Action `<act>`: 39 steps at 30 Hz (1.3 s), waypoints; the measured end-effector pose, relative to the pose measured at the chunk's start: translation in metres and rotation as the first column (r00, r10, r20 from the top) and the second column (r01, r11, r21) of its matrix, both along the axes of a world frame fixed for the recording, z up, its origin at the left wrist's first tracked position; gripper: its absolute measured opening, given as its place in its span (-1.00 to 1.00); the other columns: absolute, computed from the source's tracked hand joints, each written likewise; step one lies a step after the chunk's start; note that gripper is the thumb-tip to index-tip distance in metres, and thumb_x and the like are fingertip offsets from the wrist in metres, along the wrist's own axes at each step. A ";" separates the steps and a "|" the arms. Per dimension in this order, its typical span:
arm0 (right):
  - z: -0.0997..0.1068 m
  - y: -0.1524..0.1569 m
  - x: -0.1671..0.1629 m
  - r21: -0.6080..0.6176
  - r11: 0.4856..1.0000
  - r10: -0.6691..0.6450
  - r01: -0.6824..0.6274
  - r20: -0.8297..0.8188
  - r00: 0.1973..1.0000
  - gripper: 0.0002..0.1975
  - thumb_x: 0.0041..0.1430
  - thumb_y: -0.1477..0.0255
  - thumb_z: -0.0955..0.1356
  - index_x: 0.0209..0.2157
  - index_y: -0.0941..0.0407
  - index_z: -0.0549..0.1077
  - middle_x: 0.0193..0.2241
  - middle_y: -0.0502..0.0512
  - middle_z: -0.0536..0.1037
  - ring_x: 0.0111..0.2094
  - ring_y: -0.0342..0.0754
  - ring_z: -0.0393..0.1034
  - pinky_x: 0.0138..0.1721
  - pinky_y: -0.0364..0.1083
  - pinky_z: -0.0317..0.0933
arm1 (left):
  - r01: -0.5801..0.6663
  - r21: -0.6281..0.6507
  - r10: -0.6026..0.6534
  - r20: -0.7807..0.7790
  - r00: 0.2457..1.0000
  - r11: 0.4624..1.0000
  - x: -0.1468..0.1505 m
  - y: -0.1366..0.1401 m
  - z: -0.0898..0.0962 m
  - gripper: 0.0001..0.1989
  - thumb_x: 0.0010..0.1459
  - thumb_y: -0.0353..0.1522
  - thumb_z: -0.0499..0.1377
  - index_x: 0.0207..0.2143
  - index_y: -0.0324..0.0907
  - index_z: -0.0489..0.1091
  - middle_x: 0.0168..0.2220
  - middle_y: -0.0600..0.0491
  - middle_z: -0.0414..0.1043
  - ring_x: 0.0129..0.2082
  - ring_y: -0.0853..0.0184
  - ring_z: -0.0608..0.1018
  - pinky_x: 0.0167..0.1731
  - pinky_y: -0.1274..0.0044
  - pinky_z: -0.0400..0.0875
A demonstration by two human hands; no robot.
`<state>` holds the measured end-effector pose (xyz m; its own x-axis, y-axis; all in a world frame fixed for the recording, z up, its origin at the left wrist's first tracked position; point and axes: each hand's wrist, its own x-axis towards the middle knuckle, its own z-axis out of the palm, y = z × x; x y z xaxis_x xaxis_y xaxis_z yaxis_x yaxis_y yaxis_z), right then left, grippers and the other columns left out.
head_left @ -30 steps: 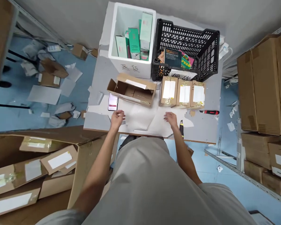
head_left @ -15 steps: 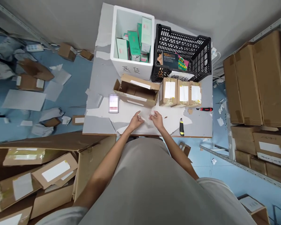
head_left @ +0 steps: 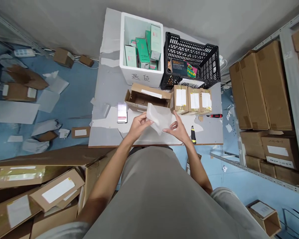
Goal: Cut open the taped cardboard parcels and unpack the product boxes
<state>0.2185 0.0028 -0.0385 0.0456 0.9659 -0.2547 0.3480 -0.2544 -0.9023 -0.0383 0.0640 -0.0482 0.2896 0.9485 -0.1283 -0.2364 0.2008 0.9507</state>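
Between my hands a thin, translucent white foam sheet (head_left: 159, 117) is held up over the table's front, partly covering the carton behind it. My left hand (head_left: 139, 125) pinches its left edge between thumb and fingers. At the right edge my right hand (head_left: 176, 128) grips it, thumb at the lower corner and index finger higher up. Just behind stands an open, long cardboard box (head_left: 149, 91) with its flaps raised. Three taped cartons (head_left: 181, 98) with white labels sit in a row to its right. A phone (head_left: 122, 113) with a lit screen lies left of my left hand.
A white foam bin (head_left: 141, 74) of green boxes and a black plastic crate (head_left: 191, 44) stand at the back. A yellow-black box cutter (head_left: 193, 134) and a red-black cutter (head_left: 214, 116) lie on the right. A large carton (head_left: 97, 162) of parcels stands lower left; shelves hold boxes at right.
The white sheet, earlier barely visible low between my pinching fingers, is now raised and spread wide. My hands have moved apart. The whole view has shifted slightly.
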 end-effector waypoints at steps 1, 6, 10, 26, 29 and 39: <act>-0.003 0.003 -0.003 -0.040 0.998 0.040 -0.041 -0.028 0.999 0.26 -0.01 -0.01 0.73 0.64 -0.06 0.30 0.59 0.34 0.36 -0.13 0.02 0.61 0.03 0.11 0.66 | -0.005 -0.057 0.008 0.051 0.999 0.998 -0.005 0.003 0.007 -0.58 0.08 -0.05 0.58 -0.20 -0.16 0.68 -0.16 -0.04 0.69 -0.05 0.12 0.69 0.01 0.36 0.60; -0.009 0.002 -0.032 -0.050 0.996 0.070 -0.078 -0.151 0.986 -0.19 0.15 0.01 0.67 0.32 0.11 0.61 0.15 0.29 0.74 0.28 0.35 0.59 0.47 0.32 0.42 | -0.056 -0.151 0.054 -0.017 0.998 0.987 -0.017 0.011 0.022 -0.54 0.06 -0.08 0.52 -0.09 -0.17 0.63 -0.19 -0.02 0.69 -0.06 0.06 0.72 0.01 0.30 0.62; 0.014 0.002 -0.048 -0.009 0.999 -0.052 0.051 -0.083 0.995 -0.15 0.17 0.03 0.68 0.38 0.06 0.53 0.17 0.32 0.71 0.41 0.39 0.48 0.56 0.35 0.33 | -0.062 0.020 0.065 -0.413 0.909 0.998 -0.013 0.014 0.022 -0.75 0.05 -0.26 0.39 -0.22 -0.16 0.57 -0.15 0.02 0.64 -0.14 0.18 0.63 -0.09 0.40 0.57; 0.038 0.047 -0.031 0.427 0.904 -0.078 -0.010 0.188 0.979 -0.68 0.44 0.41 0.40 0.10 0.02 0.73 0.00 0.21 0.73 0.02 0.17 0.65 0.07 0.07 0.54 | 0.108 0.193 0.035 -0.619 0.785 0.975 -0.006 0.055 -0.007 -0.31 0.41 -0.32 0.36 0.53 -0.06 0.33 0.45 -0.17 0.50 -0.15 0.25 0.67 -0.08 0.42 0.58; 0.041 0.059 -0.021 0.464 0.885 -0.129 0.019 0.208 0.970 -0.71 0.44 0.35 0.41 0.09 0.01 0.72 -0.06 0.18 0.70 -0.03 0.17 0.62 0.02 0.07 0.53 | 0.194 0.209 0.081 -0.853 0.515 0.958 -0.019 0.068 -0.027 -0.54 0.41 -0.44 0.26 0.32 -0.13 0.58 0.36 -0.17 0.57 -0.15 0.13 0.68 -0.09 0.36 0.54; 0.033 0.066 -0.032 0.264 0.962 -0.013 -0.064 0.280 0.960 -0.32 0.28 0.55 0.37 0.43 0.06 0.42 0.31 0.30 0.61 0.24 0.27 0.56 0.28 0.18 0.47 | 0.295 0.244 0.101 -0.899 0.426 0.924 -0.017 0.007 -0.048 -0.57 0.49 -0.45 0.15 0.17 0.03 0.74 0.23 -0.03 0.73 -0.02 0.12 0.74 -0.19 0.41 0.53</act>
<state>0.1861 0.0688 -0.0057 0.0515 0.9981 0.0327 0.5966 -0.0045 -0.8025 -0.0551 0.0714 -0.0960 0.2940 0.9528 -0.0760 0.7713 -0.1896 0.6075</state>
